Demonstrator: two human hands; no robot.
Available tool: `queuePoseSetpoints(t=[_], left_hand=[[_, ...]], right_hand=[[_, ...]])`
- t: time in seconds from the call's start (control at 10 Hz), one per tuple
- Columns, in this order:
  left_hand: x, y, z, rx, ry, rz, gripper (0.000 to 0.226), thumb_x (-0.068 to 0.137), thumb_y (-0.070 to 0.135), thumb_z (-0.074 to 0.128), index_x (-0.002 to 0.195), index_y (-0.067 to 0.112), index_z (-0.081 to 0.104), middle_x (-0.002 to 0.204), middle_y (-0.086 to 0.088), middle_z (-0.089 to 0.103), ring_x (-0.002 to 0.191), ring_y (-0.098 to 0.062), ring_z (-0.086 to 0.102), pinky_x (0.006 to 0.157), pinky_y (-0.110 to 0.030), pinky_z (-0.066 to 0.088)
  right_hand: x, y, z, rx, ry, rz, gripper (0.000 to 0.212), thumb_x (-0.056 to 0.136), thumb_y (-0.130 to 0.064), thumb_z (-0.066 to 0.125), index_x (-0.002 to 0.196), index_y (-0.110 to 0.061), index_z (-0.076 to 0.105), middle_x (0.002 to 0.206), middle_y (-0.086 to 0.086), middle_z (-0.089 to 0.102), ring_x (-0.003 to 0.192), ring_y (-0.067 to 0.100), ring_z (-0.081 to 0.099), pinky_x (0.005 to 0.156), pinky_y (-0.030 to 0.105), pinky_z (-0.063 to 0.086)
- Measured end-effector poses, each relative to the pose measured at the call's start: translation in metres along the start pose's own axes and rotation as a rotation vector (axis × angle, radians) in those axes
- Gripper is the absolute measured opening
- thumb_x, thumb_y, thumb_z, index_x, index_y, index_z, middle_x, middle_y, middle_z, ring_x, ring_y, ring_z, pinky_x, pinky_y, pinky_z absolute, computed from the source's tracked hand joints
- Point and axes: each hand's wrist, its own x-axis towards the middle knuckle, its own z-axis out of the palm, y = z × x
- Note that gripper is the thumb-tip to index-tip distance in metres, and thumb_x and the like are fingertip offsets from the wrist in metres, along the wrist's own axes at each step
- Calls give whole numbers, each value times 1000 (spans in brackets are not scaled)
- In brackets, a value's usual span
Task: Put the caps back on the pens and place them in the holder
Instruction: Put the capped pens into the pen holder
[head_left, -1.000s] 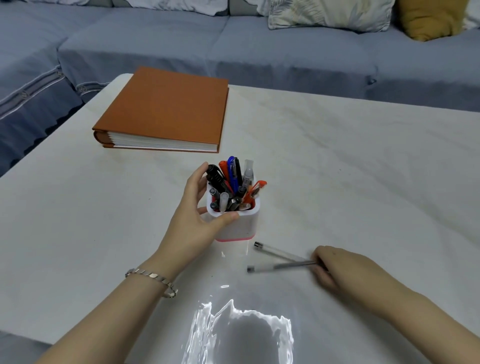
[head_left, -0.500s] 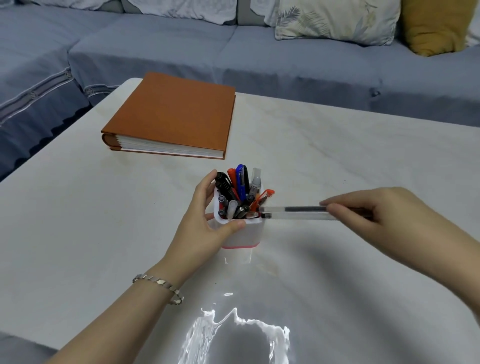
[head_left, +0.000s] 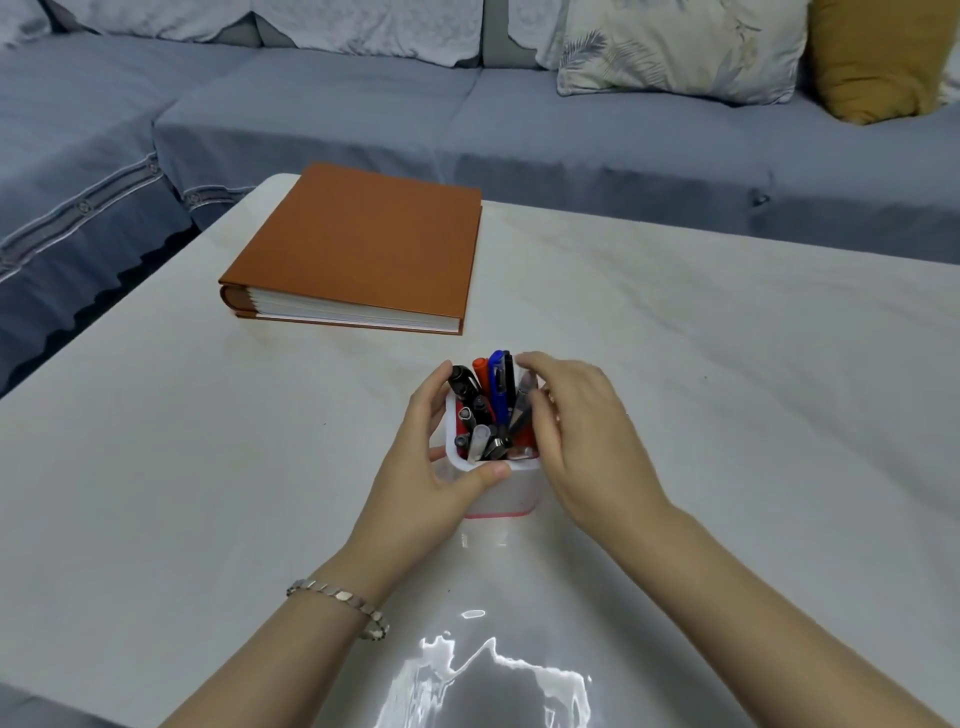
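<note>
Hands: both are at the holder (head_left: 506, 493), one on each side, close together with the pens (head_left: 493, 405) between them.
Left hand (head_left: 431, 457): wrapped round the holder's left side, fingers curled behind its far left corner and thumb pressed on the near rim.
Right hand (head_left: 576, 431): against the holder's right side, fingers bent over the rim among the pen tops. Whether they pinch a pen cannot be told, as the palm side is hidden.
Holder: white and squarish with a pink line at the foot, upright around the middle of the worktop (head_left: 727, 415).
Pens: a crowded bunch standing in the holder, among them a blue pen (head_left: 498, 379), an orange pen (head_left: 480, 370) and a black marker (head_left: 462, 378).
Change, right hand: half a second ago it was out to the right of the holder, holding a clear pen level with the tip at the right rim. It has since closed in on the holder, and no pen is held level. A second ago it was low on the worktop, at pens lying just beside the holder.
Change, left hand: same grip on the holder throughout.
Book (head_left: 363, 244): thick, with an orange-brown cover, flat toward the far left corner of the worktop, well apart from the holder.
Bracelet (head_left: 337, 605): silver links on the left wrist.
Beyond the far edge: a blue-grey sofa (head_left: 571, 130) with a leaf-patterned cushion (head_left: 675, 47) and a mustard cushion (head_left: 878, 57).
</note>
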Motion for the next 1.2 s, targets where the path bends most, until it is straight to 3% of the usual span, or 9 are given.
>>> queuePoseSetpoints(t=[0.1,0.2,0.3,0.4,0.5,0.6,0.8,1.1,1.2], left_hand=[[1,-2,0,18,-2,-5,84,71,15,75,118,61,24,122,42,32,112,31,29,83,6,33],[1,-3,-1,10,1,-7,83,71,17,76,122,58,25,126,40,34,117,27,29,85,5,33],[-1,-2,0,-8,5,-6,84,72,15,75,123,58,24,128,39,33,120,24,30,85,4,32],[-8,-4,2,-117,46,-84,86,73,15,74,127,56,21,121,40,38,108,28,40,82,5,35],[-14,-7,8,-180,104,-103,60,74,6,72,115,43,49,108,29,63,104,12,56,77,-4,46],[-11,-2,8,-169,79,-69,55,77,-2,66,103,46,54,97,35,65,97,12,59,73,-5,46],[37,-2,-5,-174,-52,-14,47,81,-4,61,108,34,56,105,20,66,101,4,60,78,-7,45],[101,-13,3,-170,-155,-70,48,89,4,54,134,9,40,134,-12,51,120,-24,50,80,-9,46],[93,-13,4,-151,-150,-97,41,90,6,53,130,9,44,128,-7,55,113,-15,53,82,-9,47]], right_hand=[[-2,3,7,110,82,100,39,87,-21,38,124,-15,49,118,-7,52,114,6,39,98,28,37],[-4,11,19,-36,141,-23,41,89,-16,33,123,-8,53,131,0,50,124,14,32,102,25,27],[-10,14,19,56,114,3,46,91,-25,29,133,-10,43,140,-1,42,130,3,26,107,17,20],[-27,18,8,348,90,170,42,90,-42,37,131,-43,28,138,-30,27,127,-17,25,103,5,24],[-44,24,7,460,-139,321,39,88,-43,46,127,-45,40,128,-23,50,114,-10,47,87,3,40],[-44,21,10,550,-172,319,31,91,-19,51,120,-30,54,110,-24,63,104,-7,57,79,5,43],[-9,26,23,558,-72,333,33,90,-12,52,120,-27,55,105,-31,61,95,-20,55,79,0,41],[38,43,34,500,17,411,33,92,-19,49,124,-24,52,113,-11,62,98,7,60,65,-5,37],[34,50,29,510,-16,480,44,93,-23,48,136,-22,39,127,-4,56,105,6,56,73,4,40]])
